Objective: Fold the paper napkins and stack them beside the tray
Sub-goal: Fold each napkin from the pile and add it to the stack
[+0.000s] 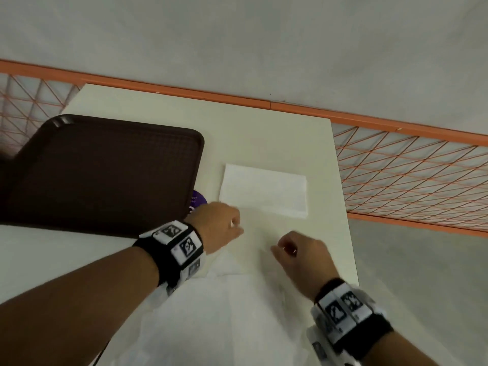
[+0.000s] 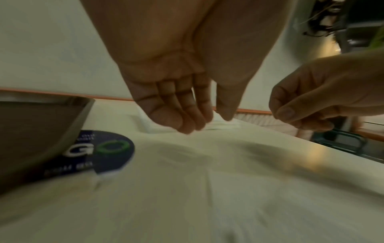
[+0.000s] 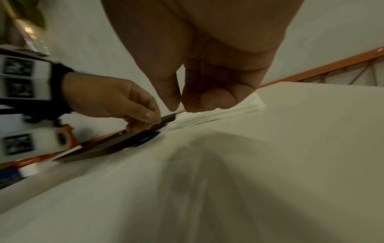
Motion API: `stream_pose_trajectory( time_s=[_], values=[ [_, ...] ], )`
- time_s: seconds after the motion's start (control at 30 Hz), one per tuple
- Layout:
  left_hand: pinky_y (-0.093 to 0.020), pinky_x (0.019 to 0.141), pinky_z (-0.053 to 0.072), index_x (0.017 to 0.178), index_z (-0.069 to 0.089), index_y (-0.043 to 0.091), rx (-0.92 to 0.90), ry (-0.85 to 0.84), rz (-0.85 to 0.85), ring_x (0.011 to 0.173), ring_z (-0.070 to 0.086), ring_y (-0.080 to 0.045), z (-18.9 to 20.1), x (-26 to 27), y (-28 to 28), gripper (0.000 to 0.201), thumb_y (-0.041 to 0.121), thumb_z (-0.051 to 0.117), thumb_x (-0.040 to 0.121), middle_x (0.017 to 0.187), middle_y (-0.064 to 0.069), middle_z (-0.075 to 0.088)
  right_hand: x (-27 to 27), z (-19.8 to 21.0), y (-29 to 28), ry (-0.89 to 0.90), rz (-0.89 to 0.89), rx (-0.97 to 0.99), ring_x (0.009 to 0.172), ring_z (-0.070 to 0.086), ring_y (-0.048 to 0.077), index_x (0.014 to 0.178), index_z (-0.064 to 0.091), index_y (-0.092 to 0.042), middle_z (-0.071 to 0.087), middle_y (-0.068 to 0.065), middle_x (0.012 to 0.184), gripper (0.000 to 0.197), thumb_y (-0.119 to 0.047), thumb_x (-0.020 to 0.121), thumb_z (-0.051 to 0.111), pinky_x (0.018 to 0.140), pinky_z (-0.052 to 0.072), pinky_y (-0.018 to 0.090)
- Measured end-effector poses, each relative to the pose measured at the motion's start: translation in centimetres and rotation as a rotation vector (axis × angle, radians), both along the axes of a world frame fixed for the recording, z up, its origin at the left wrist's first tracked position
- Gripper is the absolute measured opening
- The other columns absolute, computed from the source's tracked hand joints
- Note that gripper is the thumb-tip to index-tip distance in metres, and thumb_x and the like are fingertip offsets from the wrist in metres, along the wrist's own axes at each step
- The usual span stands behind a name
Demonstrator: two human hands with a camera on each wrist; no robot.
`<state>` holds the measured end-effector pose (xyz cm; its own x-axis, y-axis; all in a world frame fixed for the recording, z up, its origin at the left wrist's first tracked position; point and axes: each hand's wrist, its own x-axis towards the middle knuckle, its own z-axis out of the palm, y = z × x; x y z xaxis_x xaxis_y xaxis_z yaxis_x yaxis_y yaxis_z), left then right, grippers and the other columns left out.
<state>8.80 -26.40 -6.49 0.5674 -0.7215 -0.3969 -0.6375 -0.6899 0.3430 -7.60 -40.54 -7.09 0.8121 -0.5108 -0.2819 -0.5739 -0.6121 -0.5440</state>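
A large unfolded white napkin (image 1: 224, 313) lies in front of me, its far edge raised toward both hands. My left hand (image 1: 237, 228) pinches the far left corner between thumb and fingers (image 2: 187, 125). To its right, my right hand (image 1: 277, 249) pinches the far right corner, thumb against fingers (image 3: 207, 100). The sheet (image 3: 207, 180) rises in a blurred ridge under that hand. Just beyond the hands, a flat stack of folded napkins (image 1: 264, 191) lies on the white table, right of the brown tray (image 1: 105, 175).
A round purple sticker (image 1: 198, 200) on the table pokes out from under the tray's near right corner. The table's right edge (image 1: 343, 207) runs close to the folded stack. An orange mesh railing (image 1: 409, 175) borders the table at the back and right.
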Motion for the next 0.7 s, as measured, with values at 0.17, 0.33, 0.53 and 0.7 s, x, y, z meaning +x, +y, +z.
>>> stream_pose_trajectory(
  time_s=[0.17,0.33,0.53,0.7],
  values=[
    [-0.033,0.089,0.048,0.108,0.062,0.026,0.173,0.123,-0.11,0.101,0.059,-0.018,-0.5,-5.2,3.4,0.03,0.047,0.054,0.089,0.113,0.004,0.062,-6.3,-1.4,6.8,0.086,0.223,0.038,0.076,0.054,0.006,0.096,0.063,-0.028,0.06,-0.014,0.082,0.025,-0.05,0.086,0.057,0.075,0.045,0.023],
    [-0.032,0.097,0.042,0.126,0.054,0.018,0.122,0.119,-0.095,0.116,0.051,-0.022,-0.8,-6.5,3.5,0.037,0.039,0.047,0.096,0.128,-0.003,0.054,-8.6,-2.3,10.3,0.163,0.306,0.045,0.084,0.047,0.009,0.107,0.056,-0.028,0.043,-0.014,0.092,0.034,-0.055,0.087,0.051,0.071,0.038,0.019],
    [-0.03,0.085,0.047,0.094,0.063,0.013,0.155,0.186,0.001,0.1,0.061,-0.025,-0.8,-6.5,2.1,0.027,0.039,0.055,0.092,0.107,-0.007,0.067,-9.1,-2.5,11.3,0.161,0.3,0.01,0.104,0.05,0.015,0.116,0.05,-0.026,0.042,-0.013,0.103,0.042,-0.056,0.087,0.051,0.081,0.038,0.025],
    [-0.03,0.084,0.05,0.095,0.069,0.016,0.123,0.212,-0.037,0.094,0.064,-0.021,-0.2,-7.1,2.2,0.023,0.037,0.064,0.087,0.1,-0.003,0.07,-9.3,-2.5,11.5,0.17,0.28,-0.012,0.095,0.043,0.012,0.118,0.049,-0.025,0.048,-0.009,0.112,0.047,-0.061,0.089,0.046,0.08,0.036,0.025]
  ],
)
